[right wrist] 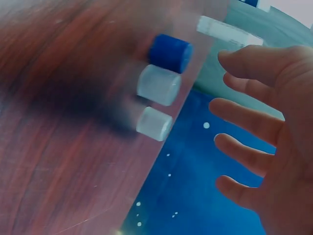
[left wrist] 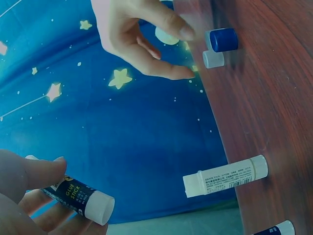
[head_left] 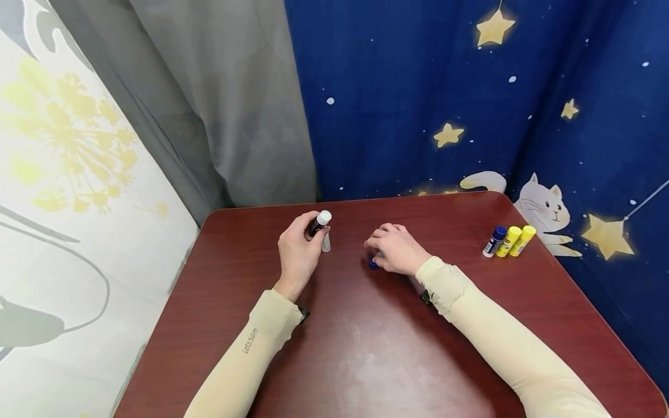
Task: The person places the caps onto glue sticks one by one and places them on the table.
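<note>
My left hand (head_left: 299, 247) grips a dark-labelled glue stick (left wrist: 73, 196), its white end (head_left: 324, 217) pointing up in the head view. Close beside that hand, a white glue stick (left wrist: 227, 175) with printed small text stands on the table. My right hand (head_left: 395, 249) hovers at a blue cap (right wrist: 171, 53), fingers spread and loosely bent with nothing between them. Beside the blue cap, a larger translucent cap (right wrist: 159, 85) and a smaller whitish cap (right wrist: 154, 124) form a row. In the head view the right hand covers most of these caps.
Toward the right side of the brown table (head_left: 345, 348) stand a blue glue stick (head_left: 494, 241) and two yellow ones (head_left: 509, 241), side by side. Part of another dark-blue stick (left wrist: 279, 229) shows at the left wrist view's bottom edge. Curtains (head_left: 407, 116) hang behind the table.
</note>
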`<state>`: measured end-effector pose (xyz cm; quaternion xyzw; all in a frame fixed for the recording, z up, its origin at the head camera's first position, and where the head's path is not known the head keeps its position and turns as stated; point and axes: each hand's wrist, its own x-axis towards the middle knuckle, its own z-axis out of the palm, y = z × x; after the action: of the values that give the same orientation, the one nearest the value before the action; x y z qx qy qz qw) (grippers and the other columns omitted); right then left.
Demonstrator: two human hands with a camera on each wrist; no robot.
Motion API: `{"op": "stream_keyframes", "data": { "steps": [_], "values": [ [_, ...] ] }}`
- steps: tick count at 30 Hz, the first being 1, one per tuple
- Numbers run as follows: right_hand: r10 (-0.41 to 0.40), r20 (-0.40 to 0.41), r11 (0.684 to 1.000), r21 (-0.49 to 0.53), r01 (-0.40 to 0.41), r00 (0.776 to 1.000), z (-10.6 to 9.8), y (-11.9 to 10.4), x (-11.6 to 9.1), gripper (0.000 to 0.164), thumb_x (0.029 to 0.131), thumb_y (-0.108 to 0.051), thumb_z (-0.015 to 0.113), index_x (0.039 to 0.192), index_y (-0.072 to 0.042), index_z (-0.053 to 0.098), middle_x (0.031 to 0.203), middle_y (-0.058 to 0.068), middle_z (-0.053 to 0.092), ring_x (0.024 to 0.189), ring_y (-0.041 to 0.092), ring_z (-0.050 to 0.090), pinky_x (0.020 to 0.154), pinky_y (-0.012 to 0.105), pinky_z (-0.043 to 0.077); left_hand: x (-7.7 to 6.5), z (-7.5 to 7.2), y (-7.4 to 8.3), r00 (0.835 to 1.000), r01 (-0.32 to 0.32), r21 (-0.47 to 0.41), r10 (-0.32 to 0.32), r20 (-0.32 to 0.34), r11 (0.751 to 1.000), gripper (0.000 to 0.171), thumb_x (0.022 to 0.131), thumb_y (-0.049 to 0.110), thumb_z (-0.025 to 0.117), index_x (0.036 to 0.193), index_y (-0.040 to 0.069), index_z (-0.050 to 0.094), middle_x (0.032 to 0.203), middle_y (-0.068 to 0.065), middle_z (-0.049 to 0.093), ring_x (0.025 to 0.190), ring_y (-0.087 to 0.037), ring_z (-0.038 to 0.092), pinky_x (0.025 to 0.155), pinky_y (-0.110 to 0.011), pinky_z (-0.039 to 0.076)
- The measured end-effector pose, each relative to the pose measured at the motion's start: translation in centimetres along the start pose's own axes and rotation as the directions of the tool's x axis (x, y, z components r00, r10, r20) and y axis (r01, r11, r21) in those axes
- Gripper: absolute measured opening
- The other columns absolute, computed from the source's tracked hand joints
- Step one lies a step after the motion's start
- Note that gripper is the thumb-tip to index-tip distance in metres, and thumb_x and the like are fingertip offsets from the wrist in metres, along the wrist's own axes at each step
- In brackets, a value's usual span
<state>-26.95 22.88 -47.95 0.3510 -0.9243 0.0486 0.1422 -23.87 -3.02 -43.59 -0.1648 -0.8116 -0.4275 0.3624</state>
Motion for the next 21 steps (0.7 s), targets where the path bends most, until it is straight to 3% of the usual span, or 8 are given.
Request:
{"op": "stream_keyframes", "data": {
  "steps": [13,21],
  "values": [
    [-0.049,0.024,0.998,-0.033,0.05,0.999,1.0,0.2,-0.7,0.03,0.079,-0.022,0.083,0.108,-0.026,0.075,0.104,-0.007,0.07,0.109,0.026,0.054,0.093,0.055,0.042,-0.2,0.1,-0.3,1.0,-0.001,-0.011,0.001,0.031,1.0,0.03,0.086,0.013,0.082,0.114,0.018,0.072,0.105,0.005,0.071,0.083,-0.012,0.066,0.074,-0.037,0.055],
    [-0.056,0.022,0.998,-0.025,0.056,0.998,1.7,-0.5,-0.7,0.03,0.076,-0.017,0.086,0.104,-0.027,0.077,0.098,-0.009,0.07,0.099,0.023,0.054,0.092,0.054,0.041,-0.4,-0.2,-0.3,0.999,0.005,-0.006,-0.004,0.041,1.0,0.031,0.086,0.016,0.082,0.115,0.018,0.072,0.107,0.005,0.071,0.086,-0.012,0.067,0.077,-0.037,0.056]
  ]
}}
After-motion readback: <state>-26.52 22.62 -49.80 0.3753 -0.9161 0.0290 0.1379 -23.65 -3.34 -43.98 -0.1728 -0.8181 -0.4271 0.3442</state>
